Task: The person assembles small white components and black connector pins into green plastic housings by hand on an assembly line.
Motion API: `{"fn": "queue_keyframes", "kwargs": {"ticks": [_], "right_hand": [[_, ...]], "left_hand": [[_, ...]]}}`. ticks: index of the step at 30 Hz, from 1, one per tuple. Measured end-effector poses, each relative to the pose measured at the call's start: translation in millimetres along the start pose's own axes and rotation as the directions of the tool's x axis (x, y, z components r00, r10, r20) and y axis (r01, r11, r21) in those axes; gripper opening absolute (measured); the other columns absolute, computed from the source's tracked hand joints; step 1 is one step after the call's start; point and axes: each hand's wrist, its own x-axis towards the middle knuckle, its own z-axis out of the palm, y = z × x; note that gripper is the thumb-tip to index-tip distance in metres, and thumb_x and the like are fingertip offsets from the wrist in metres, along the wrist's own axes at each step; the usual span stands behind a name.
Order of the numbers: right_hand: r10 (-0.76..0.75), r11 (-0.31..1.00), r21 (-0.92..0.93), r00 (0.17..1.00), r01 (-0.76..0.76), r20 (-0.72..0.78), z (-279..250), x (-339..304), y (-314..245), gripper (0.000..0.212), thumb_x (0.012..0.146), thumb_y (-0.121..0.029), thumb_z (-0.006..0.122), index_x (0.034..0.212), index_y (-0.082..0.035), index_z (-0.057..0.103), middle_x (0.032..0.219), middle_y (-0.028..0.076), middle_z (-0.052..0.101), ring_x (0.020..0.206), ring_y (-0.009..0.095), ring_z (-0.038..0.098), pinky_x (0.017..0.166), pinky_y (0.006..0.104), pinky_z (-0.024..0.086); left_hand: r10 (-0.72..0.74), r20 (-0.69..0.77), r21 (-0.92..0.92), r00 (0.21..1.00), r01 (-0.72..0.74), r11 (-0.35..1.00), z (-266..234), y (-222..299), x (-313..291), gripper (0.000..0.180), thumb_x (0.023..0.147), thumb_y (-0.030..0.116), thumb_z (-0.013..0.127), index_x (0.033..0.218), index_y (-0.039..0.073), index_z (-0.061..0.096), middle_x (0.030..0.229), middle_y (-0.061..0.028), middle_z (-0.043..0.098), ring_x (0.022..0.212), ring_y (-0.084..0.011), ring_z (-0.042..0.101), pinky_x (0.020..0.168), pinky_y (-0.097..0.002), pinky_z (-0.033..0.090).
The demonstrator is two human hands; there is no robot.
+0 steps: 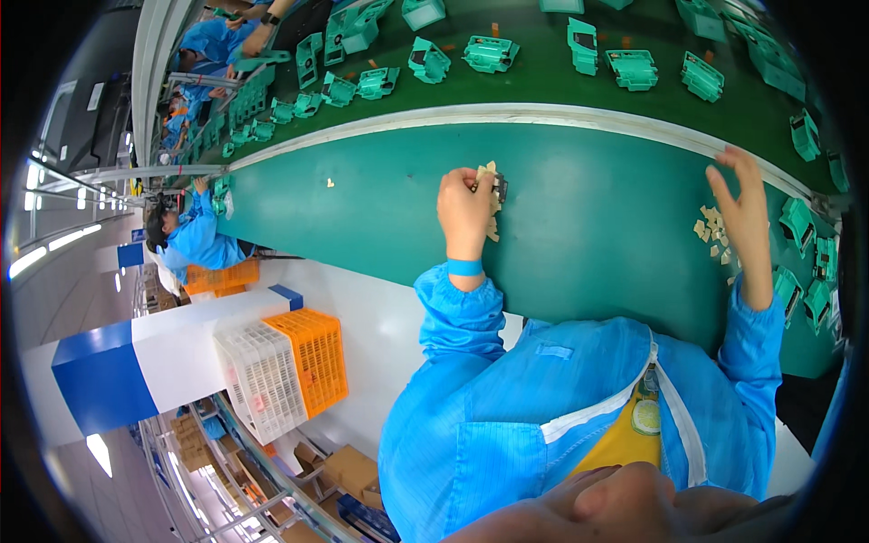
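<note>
Presently, left grip (464, 213): closed on a small dark part (501, 187), near the middle of the surface (597, 217).
Cream pieces (492, 228): they show at 11 and 6 o'clock of the dark part; whether my fingers hold any, I cannot tell.
Slip risk: the dark part could twist loose, I judge, if I pinch only its edge or a cream piece wedges under my fingertip.
Right grip (749, 215): fingers spread apart, nothing visible in them, at 3 o'clock of my left.
Pile (712, 226): more cream pieces, loose, at 9 o'clock just beside my right grip; a careless sweep of my palm could scatter them, and small flat bits might come up doubled.
Stray piece (330, 183): alone at 9 o'clock, well apart from my left grip; easily overlooked.
Green housings (797, 224): at 3 to 5 o'clock of my right grip; my right sleeve (759, 335) could nudge them if my elbow swings wide.
Rail (543, 112): at 12 o'clock, edging the belt (543, 83); a flicked piece might hop over.
</note>
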Motion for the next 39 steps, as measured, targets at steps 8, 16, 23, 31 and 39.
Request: {"fn": "queue_keyframes", "kwargs": {"ticks": [8,16,23,31,39], "right_hand": [[-0.003,0.968,0.246,0.97,-0.059,0.243,3,-51,-38,0.021,0.095,-0.014,0.067,0.108,0.001,0.065,0.118,0.015,0.066,0.111,0.031,0.063,0.095,0.036,0.049],[-0.128,0.943,0.332,0.928,0.006,0.349,19,-63,-66,0.021,0.092,-0.014,0.068,0.106,0.002,0.066,0.11,0.016,0.067,0.106,0.035,0.063,0.093,0.0391,0.05],[-0.115,0.916,0.393,0.89,-0.077,0.442,20,-67,-66,0.022,0.093,-0.016,0.067,0.104,0.003,0.066,0.1,0.015,0.067,0.097,0.033,0.064,0.085,0.0392,0.05],[-0.084,0.904,0.41,0.893,-0.118,0.442,16,-69,-62,0.021,0.093,-0.016,0.067,0.103,0.002,0.067,0.096,0.015,0.068,0.091,0.03,0.065,0.076,0.0375,0.051],[-0.076,0.871,0.451,0.852,-0.197,0.518,17,-69,-63,0.018,0.094,-0.015,0.067,0.102,0.001,0.069,0.095,0.011,0.07,0.084,0.023,0.067,0.061,0.032,0.049]], "left_hand": [[-0.047,0.285,-0.335,0.957,0.145,0.931,-26,7,-9,0.027,0.096,0.021,0.07,0.103,-0.004,0.076,0.097,-0.0144,0.073,0.082,-0.0205,0.067,0.074,-0.0343,0.053],[-0.029,0.097,-0.346,0.995,0.061,0.936,-31,19,-23,0.026,0.099,0.02,0.067,0.109,-0.002,0.076,0.093,-0.0102,0.071,0.079,-0.0201,0.065,0.072,-0.0343,0.052],[0.015,0.025,-0.111,1.0,-0.012,0.994,-17,15,-22,0.02,0.092,0.017,0.072,0.097,-0.003,0.075,0.082,-0.0111,0.07,0.071,-0.0206,0.064,0.067,-0.0338,0.053],[-0.084,0.202,-0.185,0.976,0.122,0.975,-25,21,-23,0.021,0.093,0.017,0.072,0.1,-0.003,0.074,0.081,-0.0101,0.072,0.07,-0.0162,0.065,0.065,-0.0308,0.053],[-0.104,0.2,-0.297,0.974,0.161,0.941,-30,44,-32,0.025,0.097,0.015,0.067,0.11,-0.006,0.072,0.087,-0.013,0.076,0.078,-0.0153,0.072,0.069,-0.0271,0.054]]}}
